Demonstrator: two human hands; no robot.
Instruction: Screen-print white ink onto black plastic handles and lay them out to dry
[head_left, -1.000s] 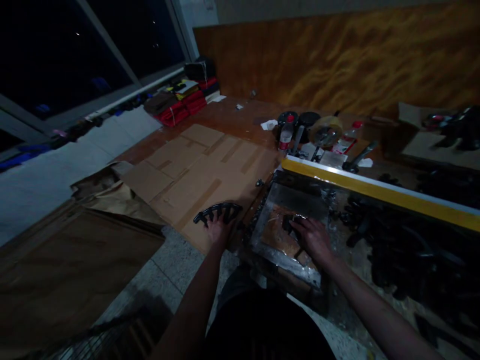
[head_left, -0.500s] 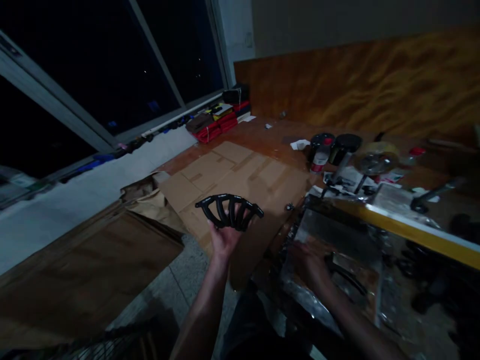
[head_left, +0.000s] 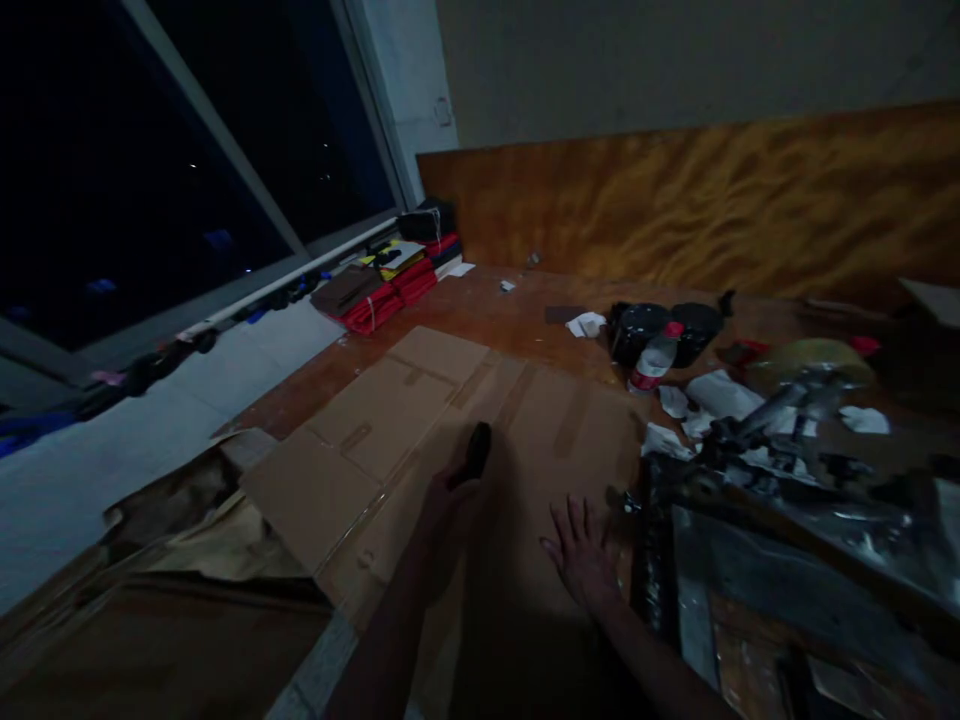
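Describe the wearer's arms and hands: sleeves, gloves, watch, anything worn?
Both forearms are bare, no sleeves in view. The left hand and right hand have no gloves. No watch, band or ring is visible, though the dim light hides fine detail.

The left hand (head_left: pixel 450 490) is closed in a grip, forearm stretched forward. The right hand (head_left: pixel 585 555) lies open, fingers (head_left: pixel 574 515) spread, palm down.

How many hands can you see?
2. The left hand grips a black part over the cardboard; the right hand lies flat and open on it.
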